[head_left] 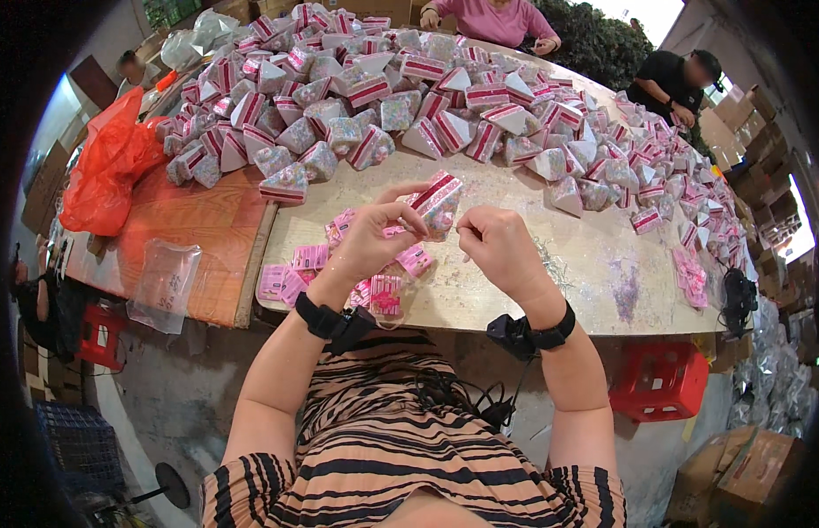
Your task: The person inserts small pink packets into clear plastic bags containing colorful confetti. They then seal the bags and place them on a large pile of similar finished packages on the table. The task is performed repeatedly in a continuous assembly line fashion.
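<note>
Left hand [367, 241] grips a cake-slice ornament [439, 206], long axis slanting rightward toward the table's [502, 189] far edge — right hand [501, 246], fingers curled, just beside; contents unclear.

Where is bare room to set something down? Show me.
On the pale board, between the right hand and the pink packets at right, bar scattered glitter; on the orange board, between the red bag and clear bag. Crowded: far side, heaped cake-slice wedges; below left hand, pink cards.

Table [585, 273] brightly lit; upper-right opening [653, 18] blown out; edges fisheye-bent, corners black.
</note>
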The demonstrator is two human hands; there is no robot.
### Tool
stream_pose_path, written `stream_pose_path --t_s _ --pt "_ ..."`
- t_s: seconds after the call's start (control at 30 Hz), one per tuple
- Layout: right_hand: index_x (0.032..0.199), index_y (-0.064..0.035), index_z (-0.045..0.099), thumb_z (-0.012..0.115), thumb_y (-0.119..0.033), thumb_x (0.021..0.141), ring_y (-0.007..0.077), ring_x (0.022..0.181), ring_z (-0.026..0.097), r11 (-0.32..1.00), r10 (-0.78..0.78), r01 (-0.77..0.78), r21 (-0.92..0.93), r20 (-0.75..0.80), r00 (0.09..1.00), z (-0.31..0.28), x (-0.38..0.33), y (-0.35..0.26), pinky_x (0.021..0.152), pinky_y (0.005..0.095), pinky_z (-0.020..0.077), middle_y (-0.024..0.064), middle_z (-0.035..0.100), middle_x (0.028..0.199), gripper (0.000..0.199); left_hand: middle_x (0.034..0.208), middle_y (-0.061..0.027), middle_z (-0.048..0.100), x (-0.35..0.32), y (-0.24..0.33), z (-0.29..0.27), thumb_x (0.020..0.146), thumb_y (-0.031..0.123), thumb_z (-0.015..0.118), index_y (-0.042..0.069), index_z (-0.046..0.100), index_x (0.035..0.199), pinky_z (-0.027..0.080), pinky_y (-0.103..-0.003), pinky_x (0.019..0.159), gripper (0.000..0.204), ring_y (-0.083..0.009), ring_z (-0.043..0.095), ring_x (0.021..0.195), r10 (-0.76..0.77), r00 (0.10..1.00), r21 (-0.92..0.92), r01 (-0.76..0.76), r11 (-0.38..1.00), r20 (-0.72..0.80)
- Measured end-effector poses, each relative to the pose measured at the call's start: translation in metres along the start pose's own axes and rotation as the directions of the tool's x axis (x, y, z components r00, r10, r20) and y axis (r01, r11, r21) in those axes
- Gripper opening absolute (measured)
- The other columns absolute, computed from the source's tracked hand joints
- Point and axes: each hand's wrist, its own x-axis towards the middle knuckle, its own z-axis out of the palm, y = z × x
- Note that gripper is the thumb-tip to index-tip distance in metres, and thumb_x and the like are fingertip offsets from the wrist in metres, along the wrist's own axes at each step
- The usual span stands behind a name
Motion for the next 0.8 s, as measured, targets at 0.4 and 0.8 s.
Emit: stream_pose_path --t_s 0.4,0.8 --pt "0.083 0.0011 0.059 0.058 -0.007 0.082 0.0370 0.073 0.060 0.991 -0.082 0.069 -0.118 -0.110 0.991 0.013 -0.016 0.011 0.067 0.0431 0.0488 0.0184 0.060 0.079 0.008 0.138 -0.0126 0.046 -0.002 -0.038 0.016 0.078 -0.005 0.066 0.002 0.058 0.098 0.049 -0.030 0.087 0.022 -0.0171 0.059 0.106 -0.183 0.982 -0.517 0.184 0.836 0.054" --pt "0.082 0.0004 0.061 0.057 -0.003 0.080 0.0359 0.070 0.060 0.989 -0.084 0.060 -0.135 -0.178 0.981 0.013 -0.022 0.011 0.062 0.0418 0.0480 0.0166 0.060 0.076 0.005 0.142 -0.0151 0.042 -0.001 -0.032 0.018 0.077 -0.006 0.067 0.003 0.054 0.105 0.052 -0.033 0.089 0.032 -0.0199 0.057 0.112 -0.268 0.959 -0.545 0.272 0.794 0.087"
